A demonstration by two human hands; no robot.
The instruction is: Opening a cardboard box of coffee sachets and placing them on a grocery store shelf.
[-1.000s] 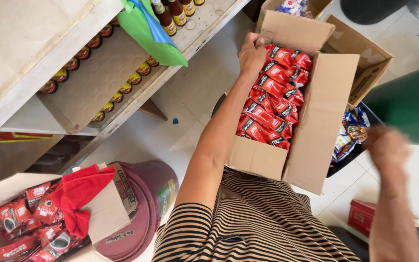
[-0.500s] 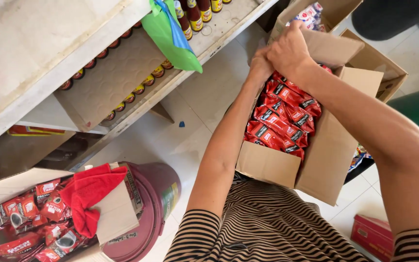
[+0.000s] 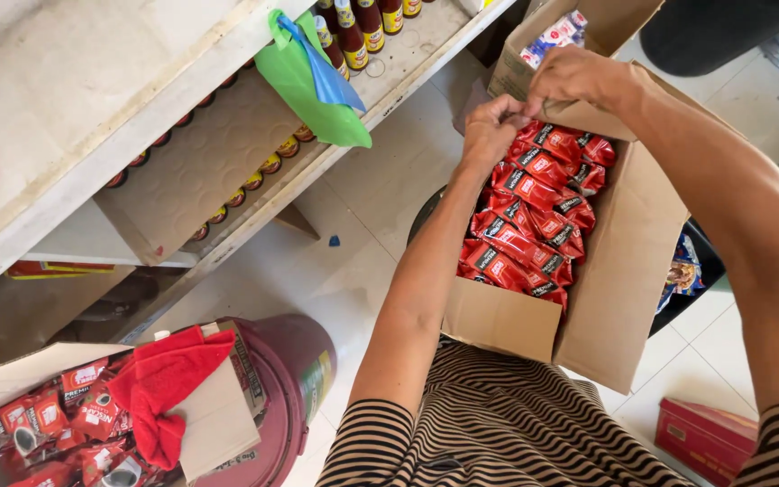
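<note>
Head view: left hand [image 3: 490,133] and right hand [image 3: 577,78] close together at the far end of an open cardboard box [image 3: 624,271] of red sachets [image 3: 534,216], fingers curled and pinching at its top flap, actual grip unclear. Below, pale tiled floor [image 3: 317,271]; to the left, white shelves [image 3: 74,135] with bottles [image 3: 353,27], green bag [image 3: 313,90], maroon bucket [image 3: 295,379] under a red cloth [image 3: 164,388].

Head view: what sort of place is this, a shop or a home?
Probably a small shop or its stockroom: shelves lined with rows of sauce bottles, and an open carton packed with identical red sachets that both hands reach into.
</note>
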